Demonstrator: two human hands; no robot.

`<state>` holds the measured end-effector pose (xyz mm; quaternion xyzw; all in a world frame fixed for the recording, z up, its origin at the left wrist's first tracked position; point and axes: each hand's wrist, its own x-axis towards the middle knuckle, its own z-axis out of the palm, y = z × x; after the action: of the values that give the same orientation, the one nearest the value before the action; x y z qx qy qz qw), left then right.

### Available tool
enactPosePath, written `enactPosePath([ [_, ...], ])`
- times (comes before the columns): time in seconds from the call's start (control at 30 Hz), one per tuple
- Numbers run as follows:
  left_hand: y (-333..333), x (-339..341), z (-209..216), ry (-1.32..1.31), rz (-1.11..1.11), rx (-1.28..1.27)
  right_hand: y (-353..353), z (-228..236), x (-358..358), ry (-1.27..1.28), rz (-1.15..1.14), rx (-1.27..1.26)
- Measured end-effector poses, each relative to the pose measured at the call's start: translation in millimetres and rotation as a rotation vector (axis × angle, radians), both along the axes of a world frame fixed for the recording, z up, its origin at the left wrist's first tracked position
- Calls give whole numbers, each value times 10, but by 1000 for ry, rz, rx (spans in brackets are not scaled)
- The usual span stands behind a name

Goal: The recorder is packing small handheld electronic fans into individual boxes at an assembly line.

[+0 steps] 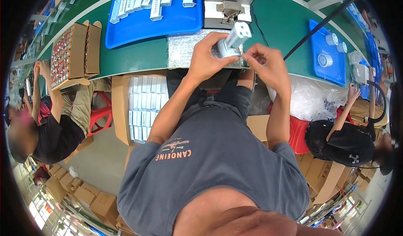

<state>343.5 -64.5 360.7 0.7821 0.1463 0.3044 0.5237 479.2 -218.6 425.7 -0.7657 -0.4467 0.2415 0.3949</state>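
Observation:
My left hand [205,59] is closed around a pale blue handheld fan housing [238,34], thumb along its round part. The housing's handle stands up, tilted toward the far right, with openings in its upper end. Thin wires [240,51] come out at the right of the round part. My right hand [268,66] is beside them, thumb and forefinger pinched together at the wires. Both hands are over a sheet of bubble wrap [180,51] at the table's near edge.
Several similar housings lie in a blue tray [155,38] beside a white and black machine [231,7]. Boxes of small parts [69,55] stand at left. A smaller blue tray [317,66] holds white round parts. A black rod [323,24] crosses the right side. Co-workers sit on both sides.

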Motion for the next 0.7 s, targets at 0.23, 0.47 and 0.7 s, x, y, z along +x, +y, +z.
enactPosePath([
  [0.23,97,-175,-64,-96,-575,-776,-260,-152,-54,503,18,-37],
  [0.47,6,-313,243,224,-816,-454,-703,318,-127,613,-80,286],
  [0.7,-256,-202,440,264,-891,-439,-1052,260,51,440,-61,118],
])
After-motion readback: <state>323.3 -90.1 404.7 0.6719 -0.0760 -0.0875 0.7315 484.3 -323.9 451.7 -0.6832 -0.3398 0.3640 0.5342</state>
